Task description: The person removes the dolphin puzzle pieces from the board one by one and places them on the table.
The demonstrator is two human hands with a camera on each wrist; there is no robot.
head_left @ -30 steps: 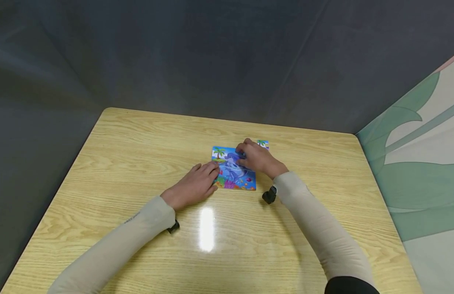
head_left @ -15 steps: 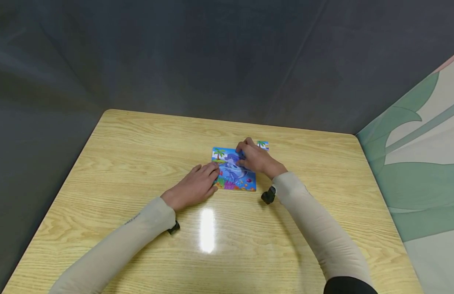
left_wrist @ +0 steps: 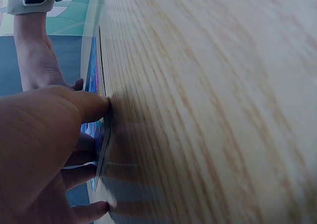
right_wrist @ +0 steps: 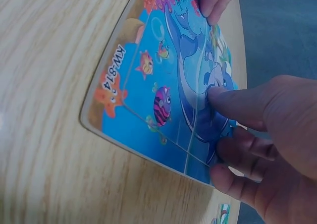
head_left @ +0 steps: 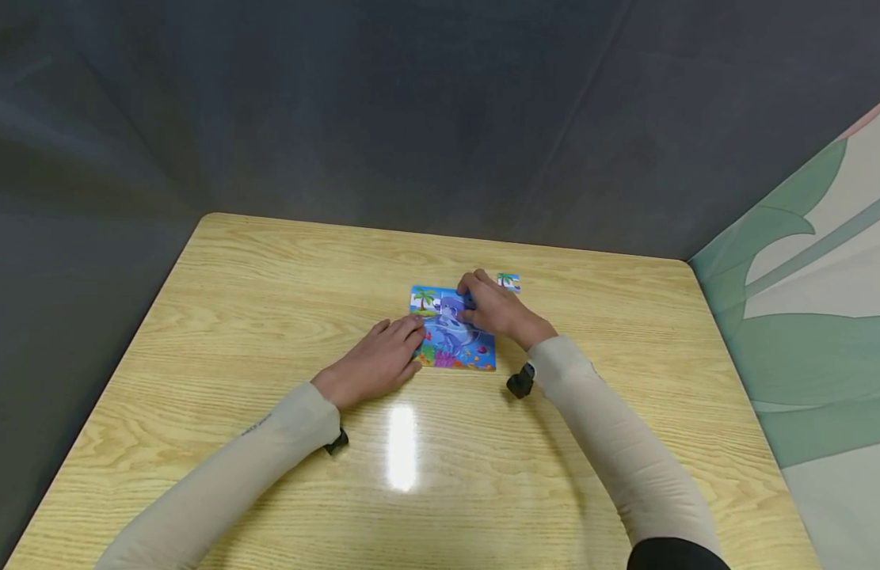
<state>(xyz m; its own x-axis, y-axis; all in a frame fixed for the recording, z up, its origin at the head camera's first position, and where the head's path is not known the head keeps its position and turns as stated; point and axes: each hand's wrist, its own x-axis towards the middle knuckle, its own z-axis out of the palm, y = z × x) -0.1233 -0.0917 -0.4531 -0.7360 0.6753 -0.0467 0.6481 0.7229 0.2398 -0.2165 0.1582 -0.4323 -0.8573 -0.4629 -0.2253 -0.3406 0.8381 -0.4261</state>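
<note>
A flat picture puzzle (head_left: 459, 347) with dolphins, fish and coral lies on the table. Its seams show in the right wrist view, where a "KW-814" corner (right_wrist: 111, 73) is nearest. My left hand (head_left: 375, 360) rests along the puzzle's left side, fingers extended over its edge; in the left wrist view the thumb (left_wrist: 94, 106) touches the rim. At the upper right part, my right hand (head_left: 502, 307) holds a dolphin puzzle piece (right_wrist: 218, 122) between thumb and curled fingers. The hand partly hides that piece in the head view.
Just beyond the right hand lies a small palm-tree picture (head_left: 509, 282). The wooden table (head_left: 268, 269) ends at a dark curtain (head_left: 382, 119) behind and a green-and-white patterned wall (head_left: 824, 340) on the right.
A seam beside the puzzle's palm tree shows more plainly, and the dolphin piece under my right fingers seems to have shifted slightly. My left hand stays in place.
</note>
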